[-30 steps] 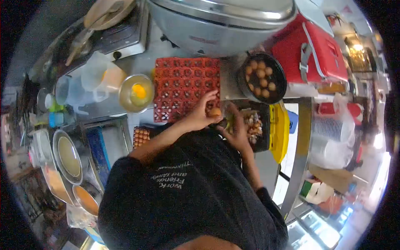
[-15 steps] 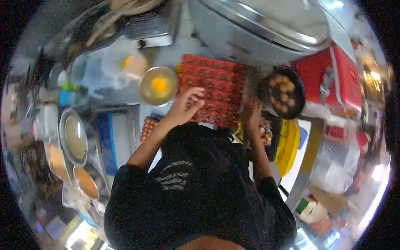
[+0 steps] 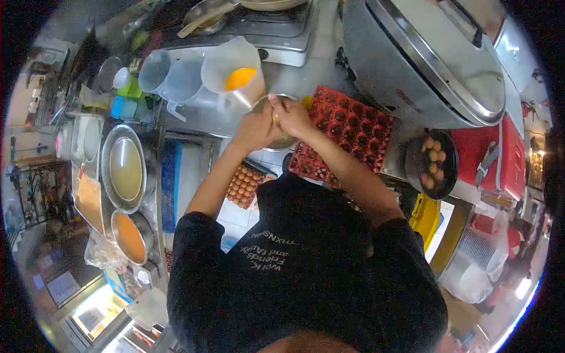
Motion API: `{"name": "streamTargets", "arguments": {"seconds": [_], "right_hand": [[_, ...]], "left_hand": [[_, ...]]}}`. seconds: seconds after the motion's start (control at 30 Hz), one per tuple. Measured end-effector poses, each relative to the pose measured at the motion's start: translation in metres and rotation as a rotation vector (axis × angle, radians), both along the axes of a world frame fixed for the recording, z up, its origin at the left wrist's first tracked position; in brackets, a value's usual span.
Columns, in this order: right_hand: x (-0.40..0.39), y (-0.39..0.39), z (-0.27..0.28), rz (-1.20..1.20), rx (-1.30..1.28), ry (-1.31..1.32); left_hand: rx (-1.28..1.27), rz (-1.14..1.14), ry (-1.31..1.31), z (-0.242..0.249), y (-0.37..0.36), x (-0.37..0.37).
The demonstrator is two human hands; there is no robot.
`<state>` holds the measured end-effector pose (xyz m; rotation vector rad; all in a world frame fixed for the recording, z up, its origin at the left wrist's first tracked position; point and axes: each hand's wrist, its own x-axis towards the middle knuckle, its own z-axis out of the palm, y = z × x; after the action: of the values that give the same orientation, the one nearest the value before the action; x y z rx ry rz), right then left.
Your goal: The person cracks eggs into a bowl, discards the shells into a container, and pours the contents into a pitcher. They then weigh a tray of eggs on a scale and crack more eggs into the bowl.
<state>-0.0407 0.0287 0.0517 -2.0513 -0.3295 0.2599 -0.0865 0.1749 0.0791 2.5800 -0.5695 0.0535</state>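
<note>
My left hand (image 3: 256,128) and my right hand (image 3: 291,117) meet over a round metal bowl (image 3: 285,143), fingers closed together. Between them they grip an egg, mostly hidden by the fingers; a glossy yellowish bit shows in the gap. Most of the bowl is covered by the hands. Just right of it lies a red egg tray (image 3: 353,126) with dark hollows, partly under my right forearm. A clear plastic jug (image 3: 215,65) with orange-yellow liquid stands behind the bowl. Farther right, a dark pan (image 3: 450,170) holds several brown eggs.
A tray of brown eggs (image 3: 242,185) sits low, below the counter edge. A large grey cooker (image 3: 406,88) stands at the back right, beside a red cooler box (image 3: 506,156). At left are a steel basin of pale liquid (image 3: 126,167) and a pot of orange contents (image 3: 130,237).
My right hand has come left from beside the pan to the bowl. My left hand has moved from the red tray to the bowl, joining it. The camera view has also shifted.
</note>
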Motion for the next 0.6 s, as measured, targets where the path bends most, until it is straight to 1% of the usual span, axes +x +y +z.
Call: {"name": "streamTargets", "arguments": {"seconds": [0.07, 0.17, 0.27, 0.3, 0.37, 0.43, 0.47, 0.53, 0.57, 0.6], "right_hand": [[0.005, 0.007, 0.003, 0.097, -0.147, -0.005], [-0.002, 0.007, 0.024, 0.153, -0.426, -0.095], [-0.01, 0.003, 0.064, 0.306, -0.516, -0.138], [-0.014, 0.003, 0.056, 0.293, -0.328, -0.174], [-0.017, -0.004, 0.035, 0.23, 0.025, -0.256], [-0.043, -0.031, 0.043, 0.042, 0.267, -0.065], [-0.062, -0.055, 0.051, -0.073, 0.386, 0.011], [-0.11, -0.132, 0.08, -0.104, -0.028, -0.525], [-0.148, -0.181, 0.079, -0.182, -0.148, -0.639], [-0.177, -0.235, 0.079, -0.159, -0.235, -0.71]], "left_hand": [[-0.06, 0.001, -0.013, -0.006, 0.012, 0.002], [0.039, -0.064, 0.026, -0.015, 0.033, -0.003], [-0.041, -0.084, -0.107, -0.017, 0.041, 0.001], [-0.038, -0.052, -0.097, -0.007, 0.037, -0.001], [-0.049, -0.022, -0.088, 0.034, 0.01, -0.008], [-0.221, 0.121, 0.053, 0.071, -0.031, -0.02], [-0.131, 0.051, -0.16, 0.073, -0.047, -0.022], [-0.249, 0.007, -0.253, 0.077, -0.081, -0.028], [-0.43, 0.028, -0.106, 0.082, -0.095, -0.038], [-0.595, 0.059, 0.053, 0.085, -0.108, -0.044]]}}
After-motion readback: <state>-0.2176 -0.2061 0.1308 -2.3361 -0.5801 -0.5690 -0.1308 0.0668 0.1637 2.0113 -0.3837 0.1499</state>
